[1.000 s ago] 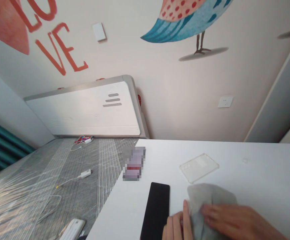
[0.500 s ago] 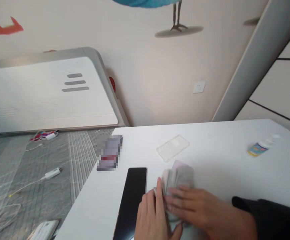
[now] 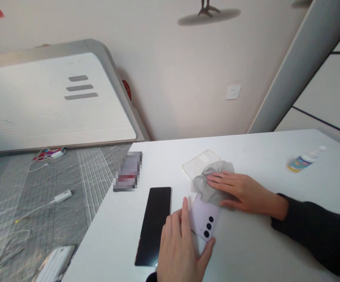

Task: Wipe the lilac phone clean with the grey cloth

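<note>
**Lilac phone, part-covered by grey cloth, between two hands**

Head view. The lilac phone (image 3: 202, 214) lies back-up on the white tabletop (image 3: 263, 149). It is smooth and round-cornered, with three dark lenses at its near end. Its long axis runs roughly away from the person, slightly skewed.

The left hand (image 3: 181, 246) is the nearer one. Its grip closes on the phone's near end, fingers along the left edge and thumb on the right.

A soft, creased grey cloth (image 3: 207, 184) hides the phone's far end. The right hand (image 3: 241, 190) lies flat on it with fingers extended, grasping nothing, and meets the phone only through the fabric.

- Just left of the phone, parallel to it: a glossy black slab (image 3: 154, 225).
- Just beyond it, touching the cloth: a clear moulded case (image 3: 197, 161).
- Well to its right: a small bottle (image 3: 303, 161) on its side.
</note>
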Motion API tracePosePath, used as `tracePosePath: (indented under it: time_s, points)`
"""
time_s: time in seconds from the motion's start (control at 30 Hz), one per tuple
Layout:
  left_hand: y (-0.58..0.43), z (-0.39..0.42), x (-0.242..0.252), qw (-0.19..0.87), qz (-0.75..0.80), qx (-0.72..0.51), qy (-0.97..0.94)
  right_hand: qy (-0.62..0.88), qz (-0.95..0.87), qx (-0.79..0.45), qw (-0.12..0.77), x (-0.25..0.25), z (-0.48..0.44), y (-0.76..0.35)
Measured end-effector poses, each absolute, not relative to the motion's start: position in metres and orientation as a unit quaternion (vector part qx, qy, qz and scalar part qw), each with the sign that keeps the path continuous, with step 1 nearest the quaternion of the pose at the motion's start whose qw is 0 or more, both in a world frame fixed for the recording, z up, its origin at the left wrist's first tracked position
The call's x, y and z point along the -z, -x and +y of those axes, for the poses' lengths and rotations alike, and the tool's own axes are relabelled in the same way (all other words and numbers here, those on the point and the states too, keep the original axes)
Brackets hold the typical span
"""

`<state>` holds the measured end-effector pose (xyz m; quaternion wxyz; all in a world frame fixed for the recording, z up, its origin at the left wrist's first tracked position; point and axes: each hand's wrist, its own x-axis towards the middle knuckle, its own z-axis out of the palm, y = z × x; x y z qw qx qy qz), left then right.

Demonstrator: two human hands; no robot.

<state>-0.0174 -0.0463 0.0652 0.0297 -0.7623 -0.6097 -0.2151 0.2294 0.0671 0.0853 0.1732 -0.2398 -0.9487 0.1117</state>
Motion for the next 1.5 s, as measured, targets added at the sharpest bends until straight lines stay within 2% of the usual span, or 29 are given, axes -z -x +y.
tracePosePath:
  time_s: [0.17,0.3,0.47,0.6,0.73,0.9,1.03,1.17,1.33,1.5]
  points:
    - [0.013,-0.049,-0.071,0.017,-0.613,0.216,0.760,0.093,-0.972,-0.131,0.173,-0.086,0.051,-0.228]
    - [0.010,-0.050,-0.075,-0.001,-0.625,0.216,0.750,0.183,-0.957,-0.077,0.213,-0.088,0.054,-0.238]
    - [0.009,-0.049,-0.079,-0.010,-0.624,0.211,0.752,0.110,-0.978,-0.108,0.140,-0.089,0.054,-0.242]
    - [0.008,-0.049,-0.081,-0.014,-0.630,0.213,0.747,0.208,-0.961,-0.052,0.175,-0.089,0.054,-0.243]
    - [0.009,-0.048,-0.081,-0.018,-0.624,0.211,0.753,0.136,-0.977,-0.089,0.139,-0.089,0.052,-0.241]
    - [0.009,-0.048,-0.081,-0.017,-0.630,0.208,0.748,0.218,-0.956,-0.078,0.181,-0.089,0.051,-0.239]
    - [0.009,-0.049,-0.082,-0.022,-0.623,0.205,0.755,0.143,-0.970,-0.117,0.155,-0.089,0.052,-0.239]
    - [0.009,-0.048,-0.083,-0.015,-0.625,0.204,0.754,0.250,-0.949,-0.066,0.179,-0.090,0.056,-0.243]
    - [0.010,-0.049,-0.083,-0.022,-0.623,0.197,0.757,0.151,-0.971,-0.104,0.152,-0.086,0.055,-0.240]
    - [0.011,-0.049,-0.083,-0.006,-0.621,0.196,0.759,0.294,-0.934,-0.061,0.196,-0.079,0.085,-0.261]
